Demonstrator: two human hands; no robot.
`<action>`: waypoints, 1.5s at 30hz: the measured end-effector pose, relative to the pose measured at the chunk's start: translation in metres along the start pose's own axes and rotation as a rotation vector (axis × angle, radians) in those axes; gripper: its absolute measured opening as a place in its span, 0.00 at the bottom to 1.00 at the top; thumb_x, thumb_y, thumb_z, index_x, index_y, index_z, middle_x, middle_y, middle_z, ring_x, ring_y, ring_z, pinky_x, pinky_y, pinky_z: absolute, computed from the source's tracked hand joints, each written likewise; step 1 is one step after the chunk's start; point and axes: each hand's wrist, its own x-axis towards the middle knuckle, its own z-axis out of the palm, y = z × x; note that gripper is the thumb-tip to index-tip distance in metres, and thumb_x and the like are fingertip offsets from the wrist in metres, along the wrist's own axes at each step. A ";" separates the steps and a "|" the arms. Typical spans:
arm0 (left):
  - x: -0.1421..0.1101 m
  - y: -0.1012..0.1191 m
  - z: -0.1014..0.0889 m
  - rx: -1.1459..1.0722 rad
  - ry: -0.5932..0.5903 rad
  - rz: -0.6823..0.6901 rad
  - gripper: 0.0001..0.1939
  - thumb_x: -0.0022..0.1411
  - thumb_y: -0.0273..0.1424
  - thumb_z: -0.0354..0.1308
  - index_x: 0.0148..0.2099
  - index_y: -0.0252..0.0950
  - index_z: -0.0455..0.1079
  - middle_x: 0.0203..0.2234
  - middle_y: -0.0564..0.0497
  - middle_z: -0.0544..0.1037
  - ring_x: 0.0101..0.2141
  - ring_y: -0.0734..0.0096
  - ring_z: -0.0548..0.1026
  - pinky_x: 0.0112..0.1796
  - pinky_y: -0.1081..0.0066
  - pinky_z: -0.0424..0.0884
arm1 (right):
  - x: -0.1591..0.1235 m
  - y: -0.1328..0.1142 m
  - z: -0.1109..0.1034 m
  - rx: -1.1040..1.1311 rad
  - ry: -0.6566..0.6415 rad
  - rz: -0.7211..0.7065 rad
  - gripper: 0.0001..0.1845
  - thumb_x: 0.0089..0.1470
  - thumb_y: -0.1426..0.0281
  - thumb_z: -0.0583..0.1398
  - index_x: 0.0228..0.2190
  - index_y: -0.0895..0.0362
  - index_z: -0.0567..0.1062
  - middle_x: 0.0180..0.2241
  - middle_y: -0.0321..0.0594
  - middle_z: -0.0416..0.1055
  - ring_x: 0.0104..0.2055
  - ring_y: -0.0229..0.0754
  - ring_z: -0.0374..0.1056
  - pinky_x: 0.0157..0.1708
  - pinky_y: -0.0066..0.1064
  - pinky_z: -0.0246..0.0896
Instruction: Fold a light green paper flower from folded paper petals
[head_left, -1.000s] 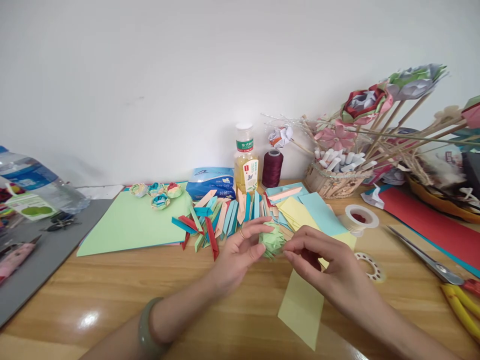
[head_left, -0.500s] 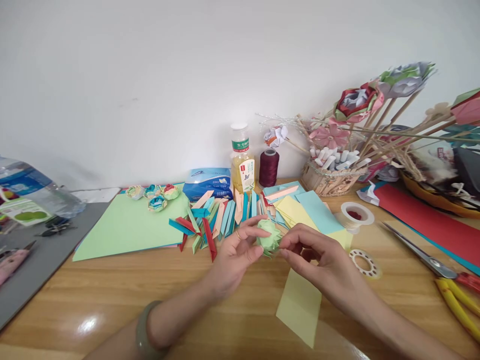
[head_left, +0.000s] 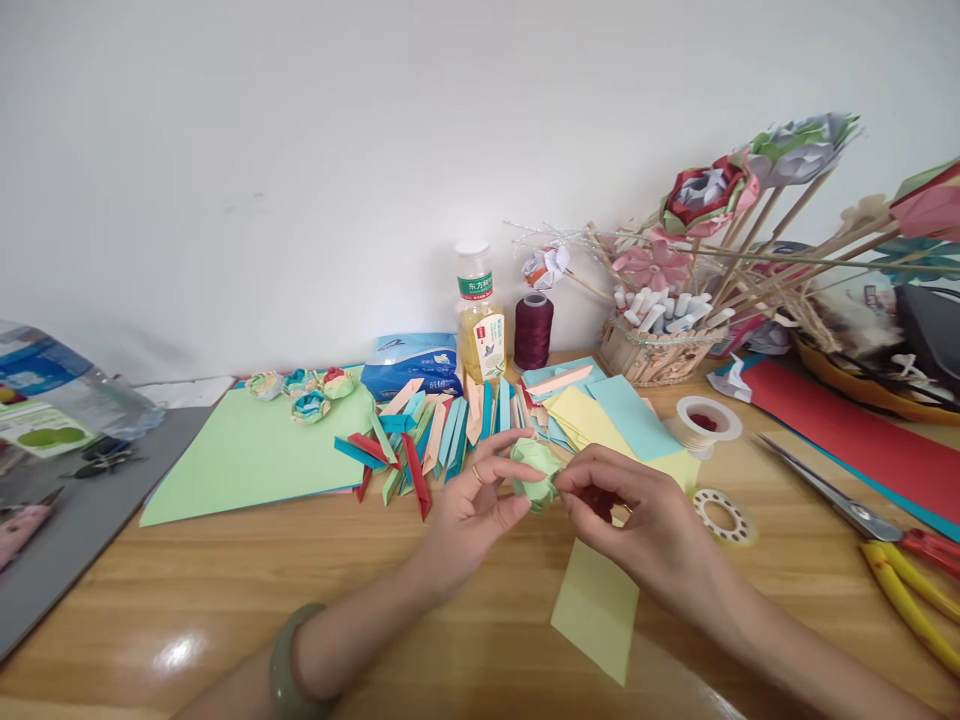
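Note:
Both of my hands meet over the middle of the wooden table (head_left: 187, 600) around a small light-green folded paper flower (head_left: 534, 472). My left hand (head_left: 472, 510), with a ring on one finger and a green bangle on the wrist, cups the flower from the left with curled fingers. My right hand (head_left: 637, 525) pinches the flower's right edge between thumb and fingertips. A yellow paper strip (head_left: 596, 615) lies on the table under my right wrist.
Folded coloured paper strips (head_left: 427, 435) and a large green sheet (head_left: 255, 455) lie behind my hands, with small paper rosettes (head_left: 307, 385). A tissue pack (head_left: 412, 362), bottle (head_left: 478, 320), thread spool (head_left: 533, 333), basket of paper flowers (head_left: 652, 350), tape rolls (head_left: 705, 422), scissors (head_left: 862, 515) stand around.
The view has drifted slightly right and down. My fingers have turned and pressed the green flower, which now looks more rounded and compact. Both hands stay on it.

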 end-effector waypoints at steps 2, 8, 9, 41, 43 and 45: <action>0.000 0.001 0.000 -0.018 0.000 -0.012 0.09 0.58 0.26 0.56 0.40 0.43 0.72 0.55 0.50 0.61 0.57 0.61 0.57 0.54 0.61 0.56 | 0.000 0.000 -0.001 0.033 -0.025 0.031 0.08 0.49 0.74 0.54 0.25 0.57 0.72 0.24 0.37 0.68 0.22 0.35 0.62 0.20 0.26 0.60; 0.000 0.003 0.001 -0.067 0.030 -0.036 0.08 0.57 0.26 0.56 0.40 0.41 0.72 0.55 0.49 0.61 0.55 0.60 0.60 0.53 0.61 0.58 | 0.001 0.003 -0.005 0.124 -0.090 0.093 0.08 0.51 0.71 0.56 0.27 0.56 0.75 0.25 0.37 0.69 0.26 0.37 0.65 0.21 0.26 0.60; 0.000 0.003 0.001 -0.079 0.032 -0.042 0.08 0.57 0.26 0.57 0.39 0.41 0.72 0.55 0.49 0.60 0.55 0.60 0.61 0.53 0.61 0.58 | 0.001 0.003 -0.006 0.135 -0.093 0.096 0.07 0.51 0.70 0.57 0.27 0.56 0.76 0.25 0.37 0.69 0.26 0.37 0.65 0.22 0.27 0.61; 0.000 0.004 0.001 -0.132 0.016 -0.086 0.08 0.58 0.25 0.56 0.40 0.41 0.72 0.57 0.49 0.61 0.58 0.58 0.57 0.54 0.58 0.55 | 0.000 0.011 0.000 0.151 -0.079 0.157 0.08 0.52 0.70 0.57 0.27 0.56 0.75 0.23 0.35 0.67 0.17 0.30 0.54 0.13 0.22 0.51; 0.000 0.002 0.001 -0.079 0.011 -0.045 0.09 0.57 0.25 0.56 0.39 0.41 0.73 0.56 0.49 0.61 0.58 0.58 0.57 0.55 0.58 0.55 | -0.001 0.010 0.000 0.077 -0.050 0.123 0.07 0.51 0.71 0.56 0.26 0.57 0.74 0.23 0.35 0.67 0.19 0.32 0.57 0.16 0.24 0.53; 0.000 0.000 0.001 -0.043 0.003 0.003 0.09 0.57 0.24 0.57 0.39 0.42 0.73 0.56 0.50 0.61 0.56 0.59 0.59 0.54 0.59 0.57 | -0.003 0.009 0.000 0.014 -0.016 0.091 0.07 0.50 0.73 0.55 0.25 0.57 0.72 0.22 0.35 0.67 0.20 0.34 0.58 0.18 0.25 0.54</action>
